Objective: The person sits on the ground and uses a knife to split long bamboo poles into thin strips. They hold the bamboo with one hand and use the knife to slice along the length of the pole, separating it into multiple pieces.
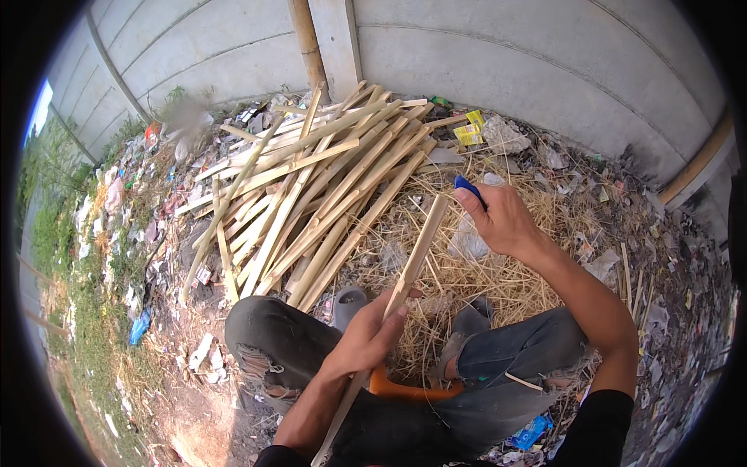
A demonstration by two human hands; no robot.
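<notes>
A split bamboo strip (pixel 422 249) slants up from my lap, its upper end pointing away from me and to the right. My left hand (pixel 367 336) is closed around it below the middle, near my knee. To the right of the strip's upper end, my right hand (pixel 507 222) grips a blue-handled tool (pixel 470 191); its blade, if it has one, is hidden or too small to make out. The tool and the strip are apart. Beyond my left knee lies a large pile of similar bamboo strips (pixel 311 202), stacked at crossing angles.
Thin bamboo shavings (pixel 498 288) cover the ground in front of my feet. A grey concrete panel wall (pixel 498 62) closes off the far side, with a bamboo pole (pixel 307 43) against it. Litter and weeds (pixel 78 257) spread at left. Something orange (pixel 405 387) shows between my legs.
</notes>
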